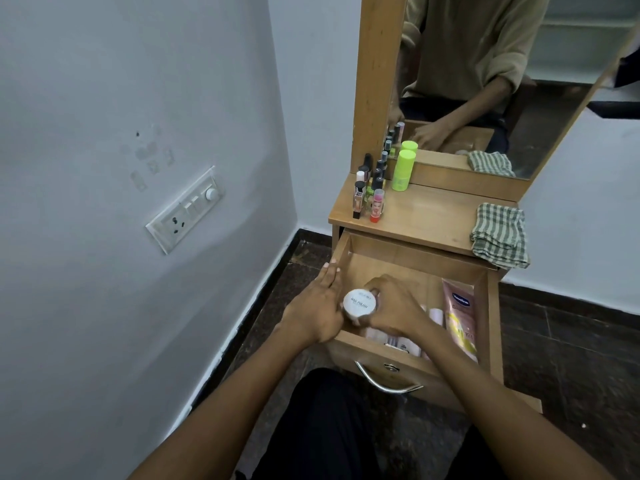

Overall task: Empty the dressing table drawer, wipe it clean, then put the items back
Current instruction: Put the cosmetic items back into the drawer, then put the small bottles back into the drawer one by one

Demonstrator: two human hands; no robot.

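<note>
The right hand (391,303) is curling round a white jar (359,303) above the open drawer's (408,252) left front corner. The left hand (320,303) is lying flat-fingered along its left edge. A pink tube (459,313) is lying by the drawer's right wall; a checked cloth (498,233) is overhanging the dressing table's (422,216) right edge.

A room in a home, most likely a bedroom corner. A small wooden dressing table (426,216) with a tall mirror (485,81) stands against painted walls at far right, cosmetics bottles (372,188) lined along its left side and a checked cloth (498,233) on its right. A household switchboard (185,209) is set in the left wall, above dark stone flooring (571,341).
</note>
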